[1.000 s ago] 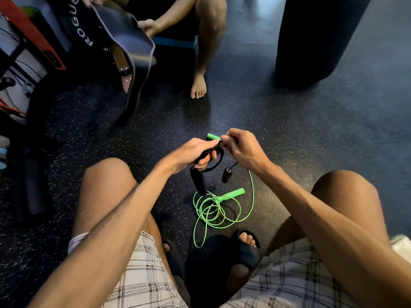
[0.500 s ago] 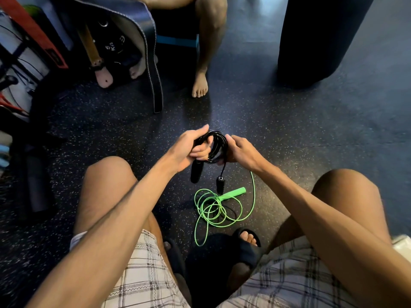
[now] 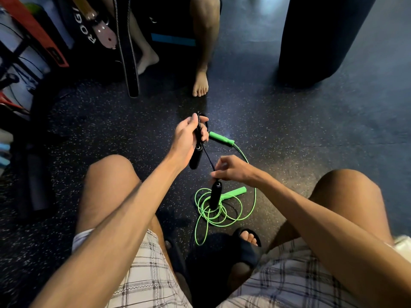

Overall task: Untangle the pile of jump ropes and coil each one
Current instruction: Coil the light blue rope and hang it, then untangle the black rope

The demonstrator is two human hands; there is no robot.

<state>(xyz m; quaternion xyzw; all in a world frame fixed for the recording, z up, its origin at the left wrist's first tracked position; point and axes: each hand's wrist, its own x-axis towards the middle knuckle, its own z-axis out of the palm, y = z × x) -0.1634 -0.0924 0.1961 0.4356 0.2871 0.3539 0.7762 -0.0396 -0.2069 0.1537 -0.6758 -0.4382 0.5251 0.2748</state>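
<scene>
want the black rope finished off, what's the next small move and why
Probably carry the right hand up to the left hand and lay the last stretch onto the coil of black rope: only a short span runs between them, its handle dangling above the green rope.

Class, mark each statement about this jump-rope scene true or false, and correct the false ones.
1. The left hand grips the bundled black rope. True.
2. The right hand holds a green handle. False: it pinches the black rope's cord, just above a black handle.
3. The green rope lies in loose loops on the floor. True.
4. The other person's foot wears a shoe. False: it is bare.
</scene>
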